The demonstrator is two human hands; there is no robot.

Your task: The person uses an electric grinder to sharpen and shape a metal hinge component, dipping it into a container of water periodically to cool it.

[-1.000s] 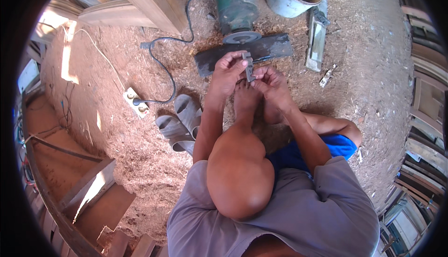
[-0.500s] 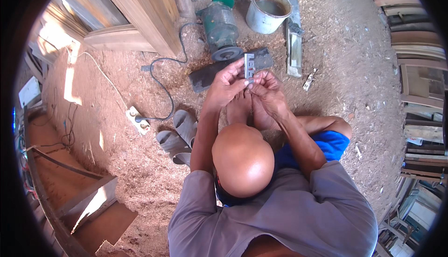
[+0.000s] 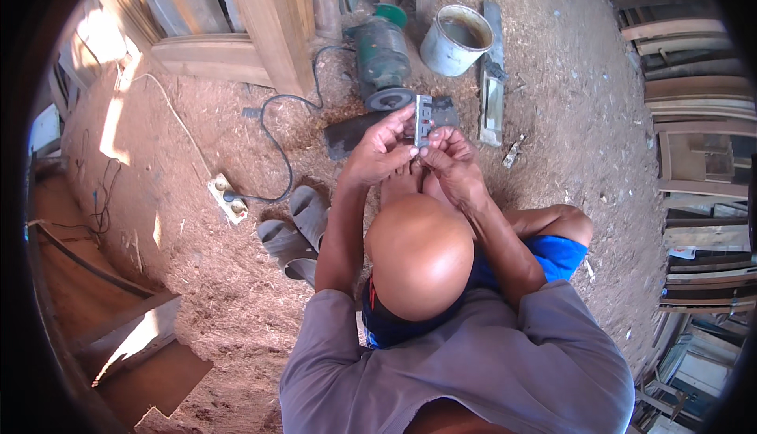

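Between my hands stands a small flat rectangular metal piece (image 3: 423, 121), grey, with dark slots and a reddish spot. My left hand (image 3: 382, 152) grips it along its left side, fingers behind and thumb near its lower end. The fingers of my right hand (image 3: 455, 164) are pinched at its lower right corner; whether they hold anything else is too small to tell. Just beyond sits a green motor grinder (image 3: 382, 59), its round disc (image 3: 390, 100) close to the metal piece's upper end. A dark board (image 3: 344, 137) lies on the ground behind my hands.
A white bucket (image 3: 438, 54) of murky liquid stands beside a narrow plank (image 3: 490, 111). The grinder's black cord runs to a white power strip (image 3: 235, 212) on the left. Grey sandals (image 3: 309, 217) lie near my left arm. Stacked wooden frames (image 3: 702, 122) line the right side.
The view has shifted slightly, so the surroundings sit a little differently in the picture. Both hands keep hold of the metal piece, with only slight finger movement.
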